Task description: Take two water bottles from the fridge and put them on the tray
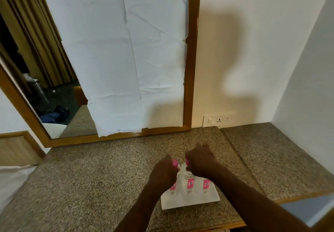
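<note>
Two bare forearms come in from the bottom edge, one hand each; left hand (165,173) is clenched around the top of the left bottle (173,186), pink cap (175,163) poking out past the fingers; right hand (200,161) is clenched around the top of the middle bottle (188,182), a bit of pink cap visible at the thumb side; third bottle (206,184) sits just right of that, mostly hidden under the right wrist, can't tell if the hand touches it. Bottle count: three, all clear plastic with pink labels, all upright in a row on the white tray (191,200); whether the held two are fully resting on it or slightly lifted, can't tell. One tray, flat on the speckled stone countertop (101,174) near its front edge. Behind: one wood-framed mirror (188,69), mostly covered with white paper sheets (126,60); one wall socket plate (219,119) to the mirror's right, just above the counter.
</note>
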The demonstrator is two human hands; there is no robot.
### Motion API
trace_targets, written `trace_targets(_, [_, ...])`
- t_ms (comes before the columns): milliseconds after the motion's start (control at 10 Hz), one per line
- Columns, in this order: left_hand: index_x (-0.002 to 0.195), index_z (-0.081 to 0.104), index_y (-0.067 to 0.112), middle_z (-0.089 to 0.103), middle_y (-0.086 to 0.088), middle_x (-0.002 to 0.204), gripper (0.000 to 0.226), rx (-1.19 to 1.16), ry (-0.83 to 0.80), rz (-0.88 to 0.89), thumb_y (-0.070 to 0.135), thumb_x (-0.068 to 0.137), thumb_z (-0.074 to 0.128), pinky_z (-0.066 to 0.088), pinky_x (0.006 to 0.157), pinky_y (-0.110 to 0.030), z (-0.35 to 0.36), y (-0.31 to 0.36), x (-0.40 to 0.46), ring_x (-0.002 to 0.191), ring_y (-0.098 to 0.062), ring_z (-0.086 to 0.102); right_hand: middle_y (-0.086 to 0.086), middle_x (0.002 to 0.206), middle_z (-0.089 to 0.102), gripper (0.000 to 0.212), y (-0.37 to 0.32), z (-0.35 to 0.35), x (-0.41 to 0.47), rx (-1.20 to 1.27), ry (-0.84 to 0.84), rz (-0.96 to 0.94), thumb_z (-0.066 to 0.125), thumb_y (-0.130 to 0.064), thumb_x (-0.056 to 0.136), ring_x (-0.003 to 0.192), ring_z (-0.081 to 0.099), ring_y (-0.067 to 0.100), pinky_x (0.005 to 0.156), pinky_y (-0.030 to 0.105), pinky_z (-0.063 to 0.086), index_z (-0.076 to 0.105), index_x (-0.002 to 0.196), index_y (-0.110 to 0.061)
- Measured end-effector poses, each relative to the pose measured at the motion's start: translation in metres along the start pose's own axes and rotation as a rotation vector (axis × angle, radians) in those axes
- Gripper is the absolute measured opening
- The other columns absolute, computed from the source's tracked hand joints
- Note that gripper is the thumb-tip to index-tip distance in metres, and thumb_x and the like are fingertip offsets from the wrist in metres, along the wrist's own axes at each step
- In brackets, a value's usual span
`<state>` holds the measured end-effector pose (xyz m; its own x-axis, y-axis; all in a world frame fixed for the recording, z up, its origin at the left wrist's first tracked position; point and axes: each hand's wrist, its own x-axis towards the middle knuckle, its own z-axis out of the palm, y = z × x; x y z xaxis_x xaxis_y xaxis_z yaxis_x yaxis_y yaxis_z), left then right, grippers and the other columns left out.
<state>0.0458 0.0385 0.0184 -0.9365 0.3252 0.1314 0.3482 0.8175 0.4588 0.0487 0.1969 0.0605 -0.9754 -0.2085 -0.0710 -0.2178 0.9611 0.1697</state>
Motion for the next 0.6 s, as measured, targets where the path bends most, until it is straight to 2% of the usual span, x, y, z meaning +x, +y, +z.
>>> trace_targets(200, [0.101, 0.052, 0.009, 0.064, -0.011, 0.097, 0.022, -0.059, -0.016, -0.056, 0.024, 0.088, 0.061, 0.045, 0.067, -0.029, -0.003, 0.000, 0.005, 0.083, -0.020, 0.059, 0.006, 0.104, 0.068, 0.027, 0.001, 0.004, 0.012, -0.007, -0.036, -0.038, 0.066, -0.042, 0.083, 0.114, 0.051, 0.029, 0.104, 0.055, 0.028, 0.062, 0.098, -0.020])
trace_targets(300, [0.106, 0.049, 0.010, 0.065, -0.011, 0.102, 0.030, -0.026, -0.082, -0.048, 0.027, 0.086, 0.064, 0.040, 0.067, -0.026, -0.009, -0.001, 0.008, 0.081, -0.017, 0.055, 0.006, 0.100, 0.067, 0.026, 0.002, 0.003, 0.016, -0.024, -0.048, -0.057, 0.068, -0.039, 0.081, 0.108, 0.053, 0.029, 0.101, 0.054, 0.032, 0.061, 0.096, -0.019])
trace_targets(400, [0.106, 0.049, 0.012, 0.065, -0.009, 0.104, 0.032, -0.017, -0.150, -0.064, 0.030, 0.085, 0.065, 0.042, 0.068, -0.026, -0.009, 0.001, 0.008, 0.083, -0.015, 0.054, 0.007, 0.103, 0.067, 0.026, 0.001, 0.002, 0.015, 0.005, -0.079, -0.065, 0.069, -0.036, 0.081, 0.109, 0.054, 0.030, 0.102, 0.056, 0.031, 0.060, 0.098, -0.019])
trace_targets(500, [0.110, 0.051, 0.015, 0.064, -0.007, 0.108, 0.040, 0.069, -0.241, -0.087, 0.042, 0.084, 0.064, 0.049, 0.074, -0.030, -0.017, 0.010, 0.013, 0.089, -0.017, 0.057, 0.006, 0.103, 0.067, 0.033, 0.006, -0.004, 0.016, 0.080, -0.150, -0.088, 0.070, -0.037, 0.080, 0.103, 0.059, 0.026, 0.100, 0.053, 0.037, 0.060, 0.104, -0.017])
trace_targets(600, [0.115, 0.050, 0.014, 0.063, -0.008, 0.113, 0.047, 0.135, -0.221, -0.107, 0.048, 0.084, 0.060, 0.051, 0.078, -0.033, -0.033, 0.016, 0.025, 0.093, -0.019, 0.059, 0.004, 0.104, 0.066, 0.039, 0.017, -0.020, 0.018, 0.260, -0.191, -0.053, 0.070, -0.038, 0.080, 0.095, 0.061, 0.021, 0.088, 0.042, 0.049, 0.059, 0.110, -0.016])
